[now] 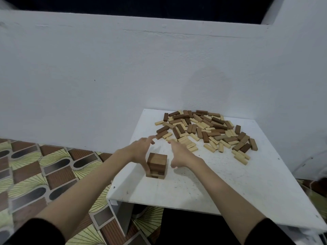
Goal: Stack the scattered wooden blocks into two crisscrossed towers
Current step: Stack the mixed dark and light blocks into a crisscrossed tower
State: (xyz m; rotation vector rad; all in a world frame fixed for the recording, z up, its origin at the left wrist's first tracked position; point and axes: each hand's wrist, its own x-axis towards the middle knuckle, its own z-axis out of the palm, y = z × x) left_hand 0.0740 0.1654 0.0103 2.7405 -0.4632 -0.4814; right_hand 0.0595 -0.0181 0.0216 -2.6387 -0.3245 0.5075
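Head view: my left hand [139, 149] and right hand [178, 154] flank the short tower [157, 165] on the table [230, 183], fingers spread, holding nothing; loose blocks [207, 131] beyond.

White table [230, 188] is set against a pale plastered wall [106, 68], its top scuffed and speckled. A ledge line is seen running across the upper wall, with a dark opening [159, 7] above it. Floor [35, 174] is covered in a patterned sheet: brown wood-grain blocks, dark ovals, yellow-green fan shapes. Dark space is seen under the table's front edge. Lighting is dim and even.
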